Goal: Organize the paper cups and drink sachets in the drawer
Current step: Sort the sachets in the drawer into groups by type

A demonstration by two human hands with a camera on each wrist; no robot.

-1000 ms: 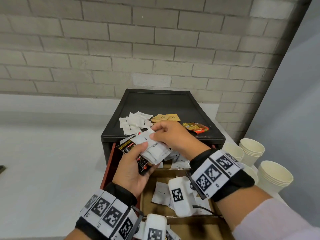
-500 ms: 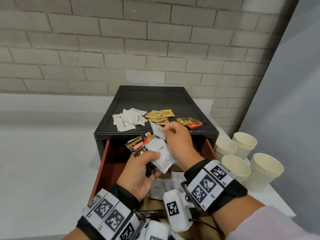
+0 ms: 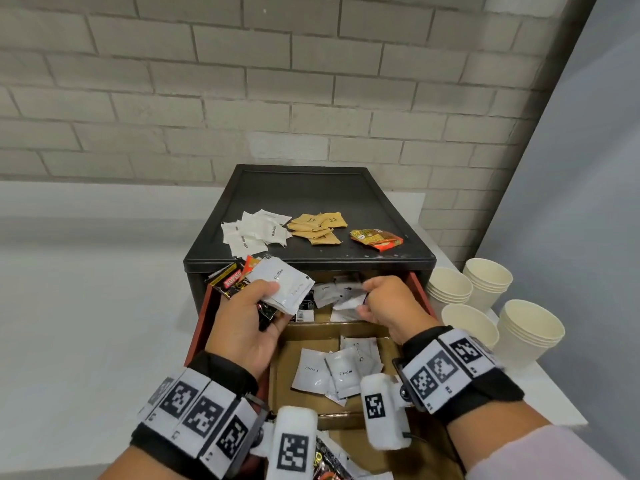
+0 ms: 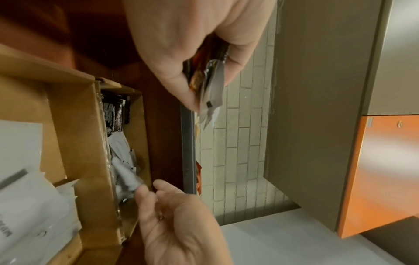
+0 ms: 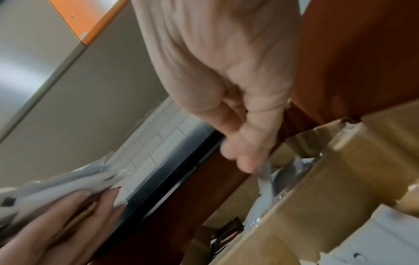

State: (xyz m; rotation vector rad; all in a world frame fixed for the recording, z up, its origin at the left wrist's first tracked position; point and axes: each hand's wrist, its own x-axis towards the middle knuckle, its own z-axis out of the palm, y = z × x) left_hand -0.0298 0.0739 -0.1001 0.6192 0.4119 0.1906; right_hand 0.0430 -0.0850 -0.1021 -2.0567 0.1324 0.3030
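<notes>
Sorting sachets out of open drawer (image 3: 417, 289); paper cups (image 3: 485, 289) stacked on counter beside unit; left hand (image 3: 242, 327) grips mixed sachet bundle (image 3: 277, 289); right hand (image 3: 391, 306) pinches white sachet (image 3: 349, 301) in rear compartment; lift one only, check label, add to matching pile

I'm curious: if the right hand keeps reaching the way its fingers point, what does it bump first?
Probably the white packets in the drawer's back compartment. The right hand already pinches one there, though depth is hard to judge.
</notes>
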